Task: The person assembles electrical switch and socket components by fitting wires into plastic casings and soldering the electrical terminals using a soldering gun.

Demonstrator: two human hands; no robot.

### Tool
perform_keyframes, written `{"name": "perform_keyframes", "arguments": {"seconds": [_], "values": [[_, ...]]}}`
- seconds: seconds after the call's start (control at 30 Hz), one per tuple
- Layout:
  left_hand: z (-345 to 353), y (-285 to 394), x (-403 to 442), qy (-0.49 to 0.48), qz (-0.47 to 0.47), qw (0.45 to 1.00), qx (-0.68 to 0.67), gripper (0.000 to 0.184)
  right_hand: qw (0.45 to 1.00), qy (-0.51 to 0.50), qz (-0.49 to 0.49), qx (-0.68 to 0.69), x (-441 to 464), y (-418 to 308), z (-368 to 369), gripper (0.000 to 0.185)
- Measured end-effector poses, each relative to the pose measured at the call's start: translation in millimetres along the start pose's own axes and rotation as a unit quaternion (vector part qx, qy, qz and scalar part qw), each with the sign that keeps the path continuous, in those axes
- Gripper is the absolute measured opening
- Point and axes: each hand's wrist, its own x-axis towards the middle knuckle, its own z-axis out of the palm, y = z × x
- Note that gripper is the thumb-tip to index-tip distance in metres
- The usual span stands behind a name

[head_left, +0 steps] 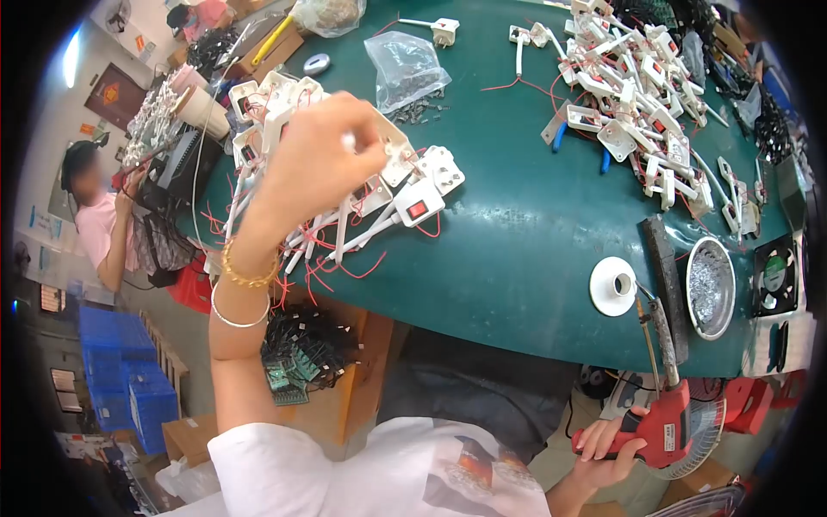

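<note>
My left hand [332, 151] is raised over a pile of white switch housings [375, 194] with red wires. Its fingers are curled together, and what they hold, if anything, is too small or hidden to name. A housing with a red rocker switch [418, 209] lies just right of that hand, at the pile's edge. Low on the right, my right hand [610, 446] grips the handle of a red soldering gun [668, 431]. The gun's long metal tip points up past the table edge, beside a white spool [612, 286] and a dark bar [663, 289].
A larger heap of white housings [655, 112] covers the back right of the green table [508, 258]. A metal bowl [711, 287] and a black fan [775, 274] stand at the right. A plastic bag [403, 69] lies at the back. Another person [108, 224] is at the far left.
</note>
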Motion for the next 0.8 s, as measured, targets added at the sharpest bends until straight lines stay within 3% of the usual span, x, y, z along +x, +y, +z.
{"name": "perform_keyframes", "arguments": {"seconds": [0.17,0.3,0.4,0.43,0.53,0.6,0.73,0.8], "values": [[22.5,-9.3,12.7,-0.070,0.057,0.988,0.122,0.013,0.999,-0.026,-0.012,-0.025,3.2,-6.3,3.0,0.049],[9.9,-0.4,14.5,-0.225,0.021,0.963,0.149,0.020,0.999,-0.023,-0.014,-0.018,5.8,-8.5,-5.7,0.049],[4.7,17.8,19.3,-0.152,0.023,0.973,0.170,0.020,0.999,-0.004,-0.018,-0.032,11.5,-10.0,-6.9,0.049],[2.3,17.7,21.1,-0.123,0.064,0.973,0.183,0.017,0.999,-0.030,-0.017,-0.026,8.6,-8.6,-5.2,0.049],[40.5,53.3,56.7,-0.136,0.136,0.981,0.026,0.017,0.999,-0.029,-0.014,-0.038,9.9,-11.6,-11.7,0.051],[83.6,64.9,79.7,-0.154,0.226,0.960,0.056,0.026,1.000,-0.020,0.013,0.004,12.9,-14.7,-12.1,0.057],[161.6,72.3,133.4,-0.125,0.223,0.964,0.078,0.031,0.998,-0.043,-0.038,-0.026,11.2,-13.2,-12.7,0.055],[184.0,86.2,151.3,-0.134,0.175,0.975,-0.003,0.028,0.999,-0.022,-0.032,-0.014,6.0,-15.3,-17.6,0.054]]}}
